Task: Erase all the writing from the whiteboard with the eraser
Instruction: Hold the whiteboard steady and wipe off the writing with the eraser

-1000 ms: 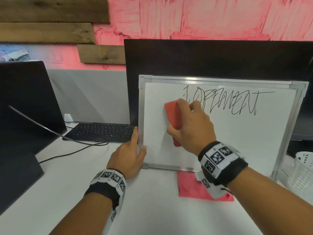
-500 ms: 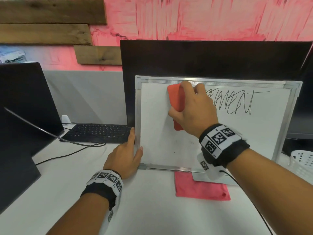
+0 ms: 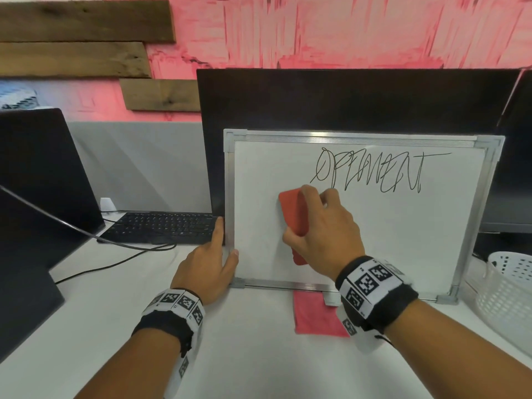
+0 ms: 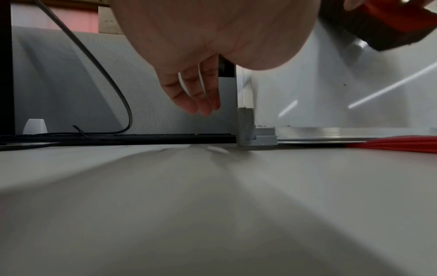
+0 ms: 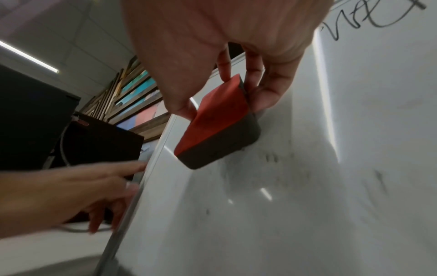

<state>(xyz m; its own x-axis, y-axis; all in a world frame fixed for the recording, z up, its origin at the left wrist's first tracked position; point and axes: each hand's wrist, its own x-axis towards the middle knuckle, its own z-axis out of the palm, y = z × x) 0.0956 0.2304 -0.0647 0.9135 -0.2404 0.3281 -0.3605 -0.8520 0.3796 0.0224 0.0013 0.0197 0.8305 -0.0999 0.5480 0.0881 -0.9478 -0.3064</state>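
Note:
A metal-framed whiteboard (image 3: 403, 240) leans upright against a dark monitor. Black scrawled writing (image 3: 374, 174) fills its upper right; the left half is wiped white, with faint grey smudges (image 5: 272, 168) in the right wrist view. My right hand (image 3: 302, 217) grips a red-backed eraser (image 3: 289, 208) with a dark felt face (image 5: 217, 147), pressed on the board just below and left of the first letter. My left hand (image 3: 226, 240) holds the board's left frame edge (image 4: 244, 89) near the bottom corner, thumb on the front and fingers (image 4: 196, 93) hanging beside it.
A red cloth (image 3: 316, 315) lies on the white desk under the board's lower edge. A white perforated basket (image 3: 506, 292) stands at the right. A black keyboard (image 3: 161, 227), a cable (image 3: 86, 234) and a second dark monitor (image 3: 37, 182) occupy the left.
My right hand swept the eraser up to the board's top edge, then down to mid-height. The strokes left of the first remaining letter are gone. My left hand stayed on the frame.

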